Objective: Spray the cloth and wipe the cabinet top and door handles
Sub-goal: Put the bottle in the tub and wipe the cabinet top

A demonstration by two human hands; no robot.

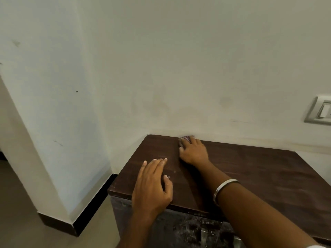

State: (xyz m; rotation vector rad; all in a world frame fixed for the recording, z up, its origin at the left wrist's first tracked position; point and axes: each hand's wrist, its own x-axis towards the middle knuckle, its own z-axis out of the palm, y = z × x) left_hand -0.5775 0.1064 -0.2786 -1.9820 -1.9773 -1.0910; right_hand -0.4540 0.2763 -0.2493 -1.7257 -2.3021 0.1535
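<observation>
The cabinet has a dark brown wooden top (250, 169) that stands against a white wall. My right hand (194, 151) lies at the top's far edge, pressed down on a small checked cloth (187, 137); only a strip of the cloth shows past the fingers. My left hand (152, 183) rests flat on the near left part of the top, fingers together, holding nothing. A silver bangle (223, 188) sits on my right wrist. The dark cabinet front (179, 228) shows below the top's edge; no spray bottle is in view.
A white wall rises right behind the cabinet, with a switch plate (320, 111) at the right. A white pillar (53, 140) with a dark skirting stands to the left. Beige floor (26, 233) lies left of the cabinet.
</observation>
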